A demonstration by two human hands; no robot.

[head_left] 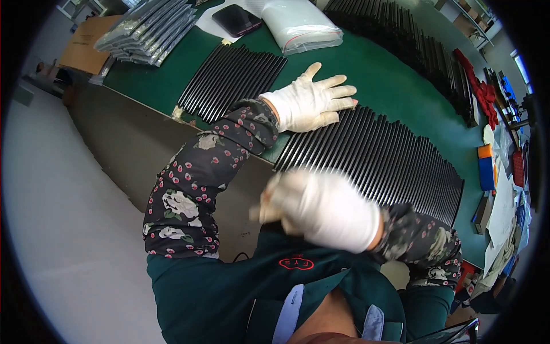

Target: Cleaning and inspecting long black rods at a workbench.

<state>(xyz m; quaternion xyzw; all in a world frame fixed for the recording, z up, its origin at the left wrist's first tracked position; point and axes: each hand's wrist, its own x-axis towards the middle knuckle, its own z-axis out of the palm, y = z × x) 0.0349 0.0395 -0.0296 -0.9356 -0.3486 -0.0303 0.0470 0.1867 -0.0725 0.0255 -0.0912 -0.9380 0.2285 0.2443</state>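
Observation:
My left hand (312,102), in a white glove, lies palm down with its fingers spread. It rests between two rows of thin black rods, its fingertips at the upper left end of the larger row (372,157). The smaller row (232,80) lies to the left, beside my left wrist. My right hand (318,206), gloved too, is over the near ends of the larger row, close to my body. Motion smears its fingers, so whether they hold anything does not show.
The green table (378,74) bears a stack of bagged flat packs (150,31), a black phone (236,20) and a clear plastic bag bundle (301,26) at the back. More black rods (412,49) line the far right, near a red cloth (481,92) and an orange-blue box (486,167).

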